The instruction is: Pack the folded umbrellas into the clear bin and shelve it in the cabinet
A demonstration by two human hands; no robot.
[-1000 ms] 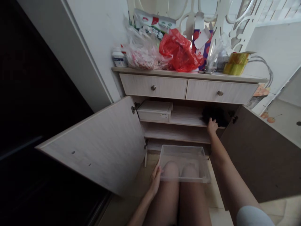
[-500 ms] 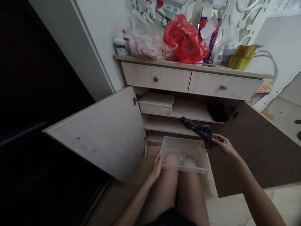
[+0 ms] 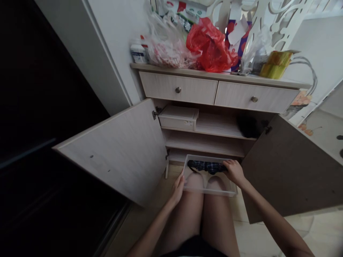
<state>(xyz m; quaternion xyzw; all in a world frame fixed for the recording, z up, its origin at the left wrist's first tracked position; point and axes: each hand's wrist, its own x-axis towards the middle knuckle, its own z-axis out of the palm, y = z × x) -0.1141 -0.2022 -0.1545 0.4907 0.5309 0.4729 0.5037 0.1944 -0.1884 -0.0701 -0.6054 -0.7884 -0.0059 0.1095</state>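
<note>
Open cabinet (image 3: pixel 238 93) — plaid umbrella (image 3: pixel 205 166) between the hands (image 3: pixel 178 188) (image 3: pixel 234 172).

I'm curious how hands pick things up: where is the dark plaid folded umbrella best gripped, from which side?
Probably by the right end of the umbrella, from above and the right, as the right hand has it. Long and narrow, it stretches crosswise near the far wall of the clear, rectangular plastic tray, whose open top admits fingers.

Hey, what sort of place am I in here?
Likely a home, perhaps its entryway: there's a low cabinet with both doors open, a red bag on top, and what looks like a folded umbrella.
</note>
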